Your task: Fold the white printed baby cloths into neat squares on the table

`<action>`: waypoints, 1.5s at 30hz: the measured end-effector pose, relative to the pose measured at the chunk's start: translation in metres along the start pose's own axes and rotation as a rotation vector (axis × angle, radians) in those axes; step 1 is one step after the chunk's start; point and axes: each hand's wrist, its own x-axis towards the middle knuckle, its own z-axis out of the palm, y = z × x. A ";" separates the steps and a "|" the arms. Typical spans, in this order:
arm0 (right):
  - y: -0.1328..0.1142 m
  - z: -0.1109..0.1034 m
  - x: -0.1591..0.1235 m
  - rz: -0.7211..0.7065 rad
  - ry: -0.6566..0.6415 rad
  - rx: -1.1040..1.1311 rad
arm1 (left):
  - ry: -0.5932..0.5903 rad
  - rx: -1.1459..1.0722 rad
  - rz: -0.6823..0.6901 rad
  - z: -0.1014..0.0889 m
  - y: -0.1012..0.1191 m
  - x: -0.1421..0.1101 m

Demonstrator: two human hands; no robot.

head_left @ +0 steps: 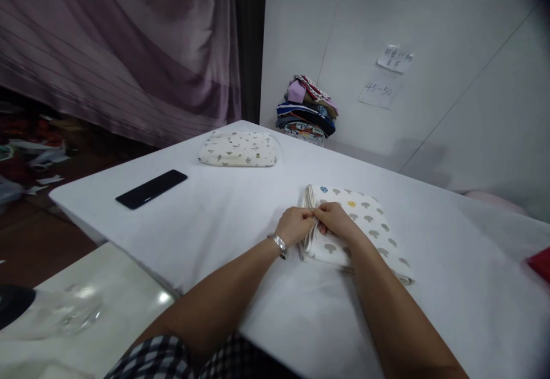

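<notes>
A folded white cloth with grey, blue and yellow mushroom prints (373, 227) lies on the white-covered table (232, 213). My left hand (295, 224), with a bracelet at the wrist, is closed in a pinch at the cloth's left edge. Right beside it, my right hand (337, 218) pinches the same edge, and the fingertips of both hands meet there. The folded layers show along that left side. What exactly lies between the fingertips is partly hidden by the fingers.
Toward the back stands a folded cream cloth with small prints (239, 149). A black phone-like slab (152, 188) lies at the left. Behind the table is a stack of folded fabrics (307, 109) by the wall. A red item (539, 264) shows at the right edge.
</notes>
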 end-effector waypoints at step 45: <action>-0.001 0.007 0.000 -0.029 0.081 -0.041 | 0.041 -0.330 -0.220 0.005 -0.014 0.019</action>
